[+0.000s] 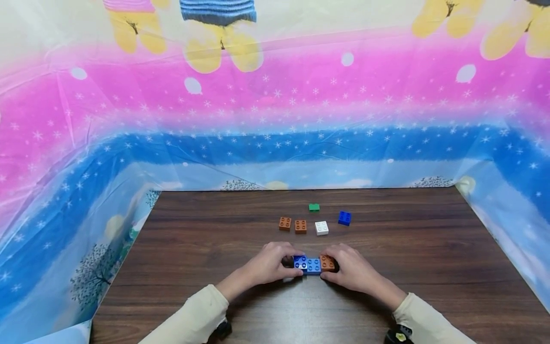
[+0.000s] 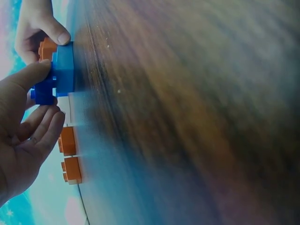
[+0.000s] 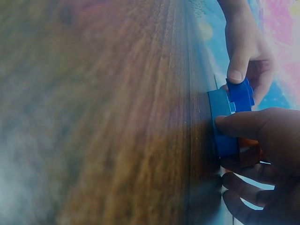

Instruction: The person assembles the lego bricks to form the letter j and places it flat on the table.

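A long light blue building brick (image 1: pixel 313 265) lies low at the table's middle, between my two hands. On its right end sits an orange brick (image 1: pixel 327 262). At its left end is a dark blue brick (image 1: pixel 300 262), slightly tilted and overhanging in the wrist views. My left hand (image 1: pixel 271 263) pinches the dark blue brick between thumb and fingers. With the thumb on the light blue brick's near side (image 3: pixel 224 140) and the fingers around the far side, my right hand (image 1: pixel 354 268) grips the right end of the stack.
Beyond the hands lie two orange bricks (image 1: pixel 285 223) (image 1: pixel 301 226), a white brick (image 1: pixel 321 228), another dark blue brick (image 1: pixel 344 218) and a small green brick (image 1: pixel 314 207). The brown wooden table (image 1: pixel 193 239) meets a patterned cloth (image 1: pixel 275 143) at its back and sides.
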The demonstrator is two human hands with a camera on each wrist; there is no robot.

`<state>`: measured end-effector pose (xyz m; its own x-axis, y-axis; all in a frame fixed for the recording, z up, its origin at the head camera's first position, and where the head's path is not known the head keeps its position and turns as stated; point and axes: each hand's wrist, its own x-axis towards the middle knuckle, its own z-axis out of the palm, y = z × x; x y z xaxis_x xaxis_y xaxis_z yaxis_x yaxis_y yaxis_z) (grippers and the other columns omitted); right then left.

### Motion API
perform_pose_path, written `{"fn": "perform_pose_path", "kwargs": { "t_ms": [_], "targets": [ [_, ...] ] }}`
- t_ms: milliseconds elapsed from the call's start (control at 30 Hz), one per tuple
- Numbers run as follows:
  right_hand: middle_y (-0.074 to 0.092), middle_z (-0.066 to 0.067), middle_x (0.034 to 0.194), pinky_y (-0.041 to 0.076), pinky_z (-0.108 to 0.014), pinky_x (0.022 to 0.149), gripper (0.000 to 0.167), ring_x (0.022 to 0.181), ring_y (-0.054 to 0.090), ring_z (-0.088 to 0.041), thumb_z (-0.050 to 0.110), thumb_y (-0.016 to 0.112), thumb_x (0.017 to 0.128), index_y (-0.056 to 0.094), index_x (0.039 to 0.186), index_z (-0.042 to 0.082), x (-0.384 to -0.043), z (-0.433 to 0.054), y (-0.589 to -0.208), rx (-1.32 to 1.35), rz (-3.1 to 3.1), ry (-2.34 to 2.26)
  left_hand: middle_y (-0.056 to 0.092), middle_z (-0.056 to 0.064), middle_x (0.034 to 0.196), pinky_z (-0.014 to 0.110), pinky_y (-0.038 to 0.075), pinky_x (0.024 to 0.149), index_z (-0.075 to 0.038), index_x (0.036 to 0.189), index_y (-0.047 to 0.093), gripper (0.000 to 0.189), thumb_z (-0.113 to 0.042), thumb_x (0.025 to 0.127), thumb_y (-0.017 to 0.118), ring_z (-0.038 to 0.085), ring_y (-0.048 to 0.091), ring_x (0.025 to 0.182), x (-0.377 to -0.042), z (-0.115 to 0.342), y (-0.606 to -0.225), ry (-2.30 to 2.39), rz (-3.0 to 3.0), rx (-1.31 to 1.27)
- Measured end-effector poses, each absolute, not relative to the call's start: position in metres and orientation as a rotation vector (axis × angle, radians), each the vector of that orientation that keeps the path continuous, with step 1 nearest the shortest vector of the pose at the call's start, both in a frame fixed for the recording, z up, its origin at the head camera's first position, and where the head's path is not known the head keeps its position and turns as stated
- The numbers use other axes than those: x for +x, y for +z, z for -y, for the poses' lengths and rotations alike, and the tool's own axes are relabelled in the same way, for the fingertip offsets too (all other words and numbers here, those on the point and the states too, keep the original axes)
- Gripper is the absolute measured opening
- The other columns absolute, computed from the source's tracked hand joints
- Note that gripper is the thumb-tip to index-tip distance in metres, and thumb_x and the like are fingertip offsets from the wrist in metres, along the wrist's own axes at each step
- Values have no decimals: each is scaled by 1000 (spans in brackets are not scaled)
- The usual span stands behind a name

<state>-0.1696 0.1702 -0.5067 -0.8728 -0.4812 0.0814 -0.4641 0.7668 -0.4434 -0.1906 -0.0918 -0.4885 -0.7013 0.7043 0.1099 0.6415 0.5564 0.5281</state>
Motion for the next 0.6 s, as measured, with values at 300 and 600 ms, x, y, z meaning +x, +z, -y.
{"fn": "perform_pose_path", "kwargs": {
  "t_ms": [300, 600],
  "targets": [
    [71, -2, 115, 51, -47, 84, 43, 103, 63, -20, 31, 87, 81, 72, 117, 13, -170, -170, -506, -775, -2916, -712, 71, -5, 101, 19, 43, 65, -15, 126, 74, 42, -37, 91, 78, 5, 57, 76, -190, 89, -487, 778, -2718, 1180],
    [71, -1, 114, 51, -45, 83, 42, 101, 63, -19, 31, 87, 81, 72, 116, 13, -169, -170, -506, -771, -2925, -711, 72, -4, 101, 17, 45, 66, -14, 124, 75, 41, -35, 89, 80, 3, 58, 78, -190, 87, -489, 789, -2732, 1162]
  ]
}}
